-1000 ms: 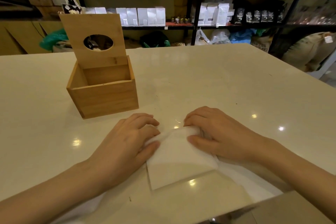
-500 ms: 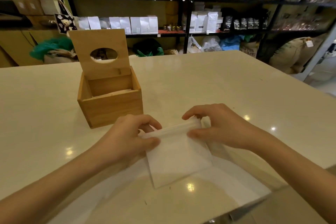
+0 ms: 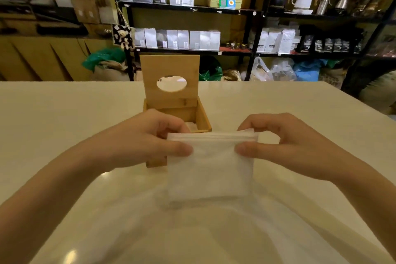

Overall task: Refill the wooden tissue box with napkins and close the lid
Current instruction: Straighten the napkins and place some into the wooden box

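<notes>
Both hands hold one stack of napkins (image 3: 209, 169) above the desk (image 3: 64, 126). My left hand (image 3: 147, 141) pinches the stack's upper left corner, thumb on the near face, fingers curled behind. My right hand (image 3: 285, 143) pinches the upper right corner the same way. The stack hangs upright from its top edge, where several folded layers show. Its lower edge is blurred; I cannot tell whether it touches the desk.

The wooden tissue box (image 3: 203, 120) stands on the desk just beyond the stack, a little left of centre. My left hand and the napkins cover most of its front. Its lid (image 3: 169, 66) stands open, upright at the far side, and has an oval hole (image 3: 171, 83) in it. Something pale lies inside the box at the bottom; what it is I cannot tell.

A sheet of clear plastic film (image 3: 192, 231) lies on the near desk under my arms. Dark shelves (image 3: 188, 8) with white bags and kettles fill the far wall.
</notes>
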The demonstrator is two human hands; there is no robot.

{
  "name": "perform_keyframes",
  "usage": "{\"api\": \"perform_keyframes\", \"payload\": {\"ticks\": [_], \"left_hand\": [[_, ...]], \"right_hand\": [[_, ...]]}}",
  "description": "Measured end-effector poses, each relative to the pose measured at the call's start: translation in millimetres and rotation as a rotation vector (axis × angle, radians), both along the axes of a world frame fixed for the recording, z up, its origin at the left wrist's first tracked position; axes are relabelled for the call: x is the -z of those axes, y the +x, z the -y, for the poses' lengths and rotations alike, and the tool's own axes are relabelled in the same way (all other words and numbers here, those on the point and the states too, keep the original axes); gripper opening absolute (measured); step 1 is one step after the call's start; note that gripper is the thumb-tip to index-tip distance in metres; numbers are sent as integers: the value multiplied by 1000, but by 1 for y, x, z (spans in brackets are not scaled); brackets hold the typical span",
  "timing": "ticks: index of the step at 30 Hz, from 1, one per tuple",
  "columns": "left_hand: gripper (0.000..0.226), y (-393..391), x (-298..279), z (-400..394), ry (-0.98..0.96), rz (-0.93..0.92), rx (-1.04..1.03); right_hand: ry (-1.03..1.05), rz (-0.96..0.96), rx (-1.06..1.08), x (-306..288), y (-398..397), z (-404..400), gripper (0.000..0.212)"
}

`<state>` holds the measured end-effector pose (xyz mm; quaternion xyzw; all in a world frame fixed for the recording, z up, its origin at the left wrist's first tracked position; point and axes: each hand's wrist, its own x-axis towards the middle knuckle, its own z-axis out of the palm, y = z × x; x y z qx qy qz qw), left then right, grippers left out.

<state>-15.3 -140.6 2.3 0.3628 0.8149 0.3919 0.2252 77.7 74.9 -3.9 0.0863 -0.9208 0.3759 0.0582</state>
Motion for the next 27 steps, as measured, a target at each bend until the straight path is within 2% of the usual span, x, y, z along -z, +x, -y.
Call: {"api": "perform_keyframes", "payload": {"ticks": [3, 5, 8, 12, 17, 24, 27], "left_hand": [[15, -15, -10, 9, 85, -6, -95], [12, -28, -13, 13, 114, 11, -170], [6, -48, -13, 14, 133, 40, -265], [8, -69, -21, 12, 202, 11, -362], [11, -83, -47, 10, 333, -124, -377], [9, -94, -68, 5, 470, -348, -358], [12, -91, -63, 9, 460, -369, -337]], "right_hand": [[-141, 37, -59, -6, -24, 3, 16], [-247, 78, -83, -8, -41, 5, 17], [-258, 88, -26, -5, -68, 9, 12], [-249, 56, 40, -9, -98, 12, 8], [-259, -123, 20, -32, -116, 12, 10], [-98, -453, 74, -55, -128, 12, 16], [-48, -473, 65, -54, -124, 11, 18]]}}
